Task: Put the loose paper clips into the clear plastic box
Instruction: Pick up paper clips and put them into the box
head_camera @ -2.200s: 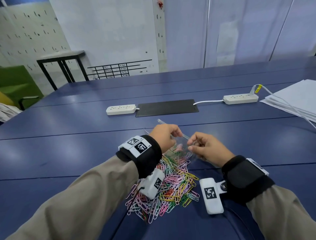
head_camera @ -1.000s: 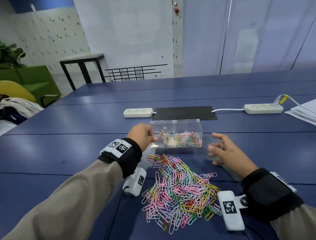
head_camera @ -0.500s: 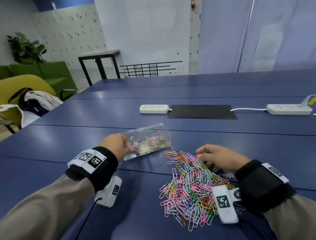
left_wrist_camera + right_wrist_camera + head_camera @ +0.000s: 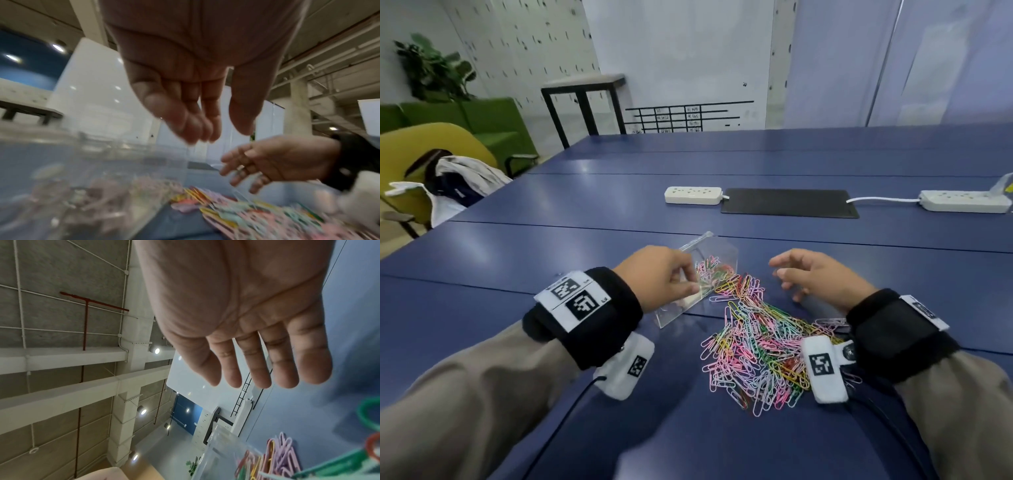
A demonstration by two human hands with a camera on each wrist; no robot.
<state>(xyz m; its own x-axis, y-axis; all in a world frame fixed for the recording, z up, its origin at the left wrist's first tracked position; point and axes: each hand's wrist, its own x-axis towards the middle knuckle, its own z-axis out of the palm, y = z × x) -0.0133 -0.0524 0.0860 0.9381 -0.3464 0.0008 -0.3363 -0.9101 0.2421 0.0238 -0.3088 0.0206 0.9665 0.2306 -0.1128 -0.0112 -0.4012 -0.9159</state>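
The clear plastic box (image 4: 717, 251) lies tipped on the blue table (image 4: 551, 260), several coloured clips inside it, its low end at the pile's upper left edge. My left hand (image 4: 686, 277) grips its near end, thumb along the side. The wrist view shows those fingers (image 4: 193, 128) above the blurred box (image 4: 107, 175). The loose paper clips (image 4: 756, 346) form a heap between my wrists. My right hand (image 4: 784, 277) hovers over the heap's far right, fingers spread and holding nothing. Its palm and straight fingers (image 4: 259, 369) show above the box (image 4: 222, 451) and clips (image 4: 281, 456).
Two white power strips (image 4: 693, 195) (image 4: 965, 201) and a black mat (image 4: 789, 202) lie farther back on the table. A yellow chair (image 4: 431, 144) with clothes stands off the table's left edge. Bare blue tabletop lies left of the box.
My left hand has dragged the box from behind the pile to its left, tipped it and brought its low end against the clips. My right hand has lifted off the pile and opened.
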